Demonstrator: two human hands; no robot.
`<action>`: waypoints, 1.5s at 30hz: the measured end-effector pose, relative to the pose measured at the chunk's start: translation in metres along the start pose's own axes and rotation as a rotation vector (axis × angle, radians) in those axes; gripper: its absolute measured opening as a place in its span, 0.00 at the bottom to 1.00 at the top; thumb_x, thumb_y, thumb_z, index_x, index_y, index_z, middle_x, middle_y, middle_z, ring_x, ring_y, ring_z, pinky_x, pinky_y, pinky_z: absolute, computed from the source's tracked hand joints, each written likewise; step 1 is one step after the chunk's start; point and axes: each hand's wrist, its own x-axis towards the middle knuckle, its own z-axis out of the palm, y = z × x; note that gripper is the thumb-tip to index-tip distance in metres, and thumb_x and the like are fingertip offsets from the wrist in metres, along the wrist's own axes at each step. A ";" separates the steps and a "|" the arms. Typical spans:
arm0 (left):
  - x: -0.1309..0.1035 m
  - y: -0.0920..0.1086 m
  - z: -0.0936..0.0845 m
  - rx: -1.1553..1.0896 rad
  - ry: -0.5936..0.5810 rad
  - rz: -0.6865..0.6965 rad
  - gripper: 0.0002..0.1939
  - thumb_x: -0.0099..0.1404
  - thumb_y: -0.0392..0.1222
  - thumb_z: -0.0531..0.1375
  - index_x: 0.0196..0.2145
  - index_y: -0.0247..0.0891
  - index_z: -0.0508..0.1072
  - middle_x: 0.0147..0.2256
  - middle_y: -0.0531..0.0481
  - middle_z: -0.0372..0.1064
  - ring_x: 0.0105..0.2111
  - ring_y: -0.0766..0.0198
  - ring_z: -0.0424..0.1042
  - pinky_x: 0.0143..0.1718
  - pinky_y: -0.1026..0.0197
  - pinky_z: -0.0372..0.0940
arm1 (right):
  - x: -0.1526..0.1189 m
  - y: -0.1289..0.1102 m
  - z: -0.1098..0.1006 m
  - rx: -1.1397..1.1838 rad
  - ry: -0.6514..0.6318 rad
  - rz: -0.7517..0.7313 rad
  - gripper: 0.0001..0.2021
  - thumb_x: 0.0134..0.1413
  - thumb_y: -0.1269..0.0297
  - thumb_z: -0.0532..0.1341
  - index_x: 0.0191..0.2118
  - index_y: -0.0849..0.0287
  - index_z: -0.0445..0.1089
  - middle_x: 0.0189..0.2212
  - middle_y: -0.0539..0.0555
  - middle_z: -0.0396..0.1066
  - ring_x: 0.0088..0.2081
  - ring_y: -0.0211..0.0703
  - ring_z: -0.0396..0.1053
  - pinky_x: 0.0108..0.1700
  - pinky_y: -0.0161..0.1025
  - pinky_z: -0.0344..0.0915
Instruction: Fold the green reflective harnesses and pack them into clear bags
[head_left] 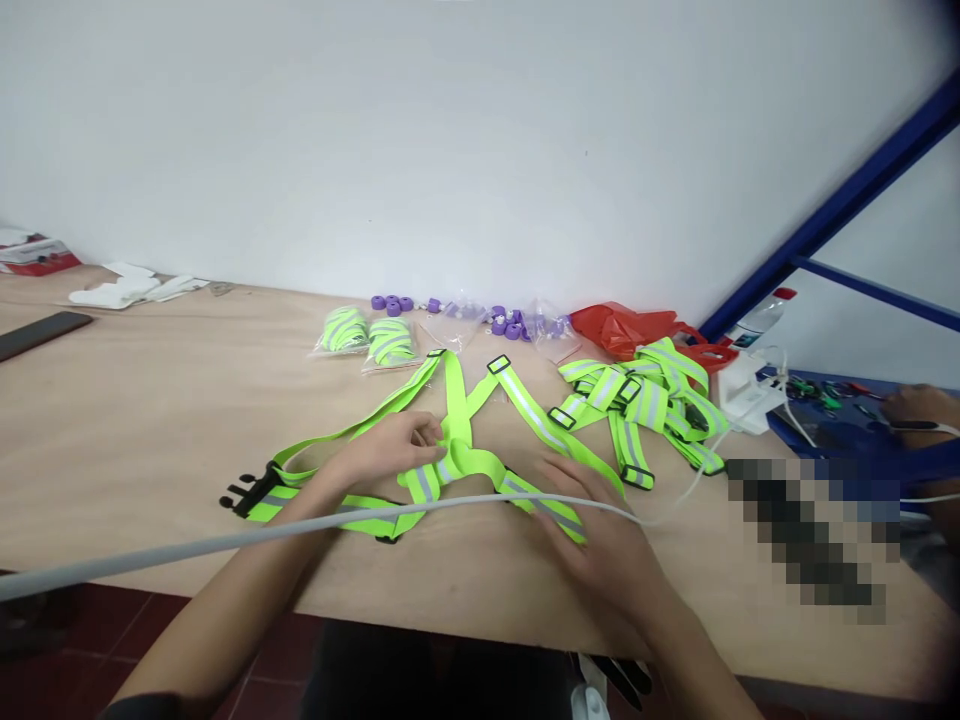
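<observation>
A neon-yellow reflective harness [459, 400] with grey stripes lies spread on the table in front of me. Its black side-release buckle [253, 490] sticks out at the left end. My left hand [390, 447] is at the harness's middle, fingers curled in at the crossing straps; the fingertips are partly hidden. Over the right-hand straps rests my right hand [600, 535], palm down with fingers stretched and apart. A white cable [330, 522] runs across the view, in front of the left forearm and the right hand.
Behind lie two bagged harnesses [391, 342], purple round pieces [394, 304], clear bags [551, 328] and a red plastic bag [626, 330]. More loose harnesses [652, 400] are heaped at right, near a white power adapter [750, 390]. Another person's hand [922, 412] is at far right.
</observation>
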 end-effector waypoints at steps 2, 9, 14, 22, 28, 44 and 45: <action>-0.002 0.000 -0.003 0.080 -0.008 -0.052 0.13 0.61 0.51 0.60 0.37 0.38 0.70 0.36 0.50 0.72 0.35 0.59 0.70 0.34 0.61 0.61 | 0.025 -0.008 0.013 0.033 -0.062 -0.041 0.18 0.67 0.62 0.56 0.60 0.53 0.66 0.56 0.59 0.72 0.56 0.53 0.71 0.56 0.51 0.70; -0.006 -0.006 -0.009 0.077 -0.104 -0.035 0.07 0.57 0.43 0.57 0.25 0.39 0.65 0.23 0.56 0.61 0.25 0.64 0.61 0.28 0.62 0.53 | 0.087 -0.030 0.055 0.139 -0.322 -0.143 0.26 0.60 0.57 0.63 0.62 0.56 0.64 0.60 0.61 0.69 0.59 0.56 0.68 0.59 0.53 0.66; -0.002 -0.010 -0.009 -0.111 -0.184 0.082 0.06 0.58 0.41 0.55 0.32 0.38 0.70 0.29 0.55 0.66 0.29 0.65 0.64 0.31 0.64 0.59 | 0.090 -0.040 0.057 0.221 -0.293 -0.020 0.08 0.60 0.69 0.59 0.43 0.56 0.73 0.42 0.56 0.78 0.44 0.49 0.75 0.46 0.42 0.69; -0.021 0.004 -0.008 -0.127 -0.103 0.057 0.10 0.53 0.34 0.55 0.35 0.38 0.70 0.32 0.54 0.69 0.31 0.63 0.67 0.32 0.63 0.59 | 0.083 -0.026 0.054 0.344 -0.108 0.288 0.03 0.57 0.67 0.58 0.36 0.52 0.69 0.33 0.49 0.76 0.34 0.45 0.73 0.37 0.39 0.67; -0.050 0.003 -0.007 -0.050 0.009 -0.007 0.08 0.55 0.33 0.55 0.33 0.39 0.70 0.29 0.56 0.67 0.30 0.63 0.66 0.30 0.63 0.57 | 0.079 -0.021 0.060 0.434 0.009 0.268 0.03 0.57 0.64 0.58 0.37 0.51 0.69 0.35 0.50 0.76 0.38 0.48 0.74 0.41 0.43 0.70; -0.078 0.006 0.000 -0.052 0.023 -0.060 0.10 0.63 0.43 0.52 0.29 0.38 0.68 0.32 0.50 0.70 0.35 0.57 0.69 0.37 0.59 0.62 | 0.073 -0.022 0.058 0.377 -0.009 0.236 0.08 0.56 0.68 0.58 0.40 0.52 0.71 0.37 0.51 0.78 0.41 0.47 0.75 0.44 0.42 0.70; -0.079 0.005 0.000 -0.038 0.017 -0.060 0.10 0.63 0.44 0.52 0.28 0.38 0.68 0.32 0.50 0.69 0.35 0.57 0.69 0.37 0.59 0.63 | 0.073 -0.022 0.058 0.370 -0.006 0.228 0.07 0.56 0.68 0.57 0.39 0.52 0.71 0.37 0.51 0.77 0.40 0.47 0.75 0.44 0.42 0.70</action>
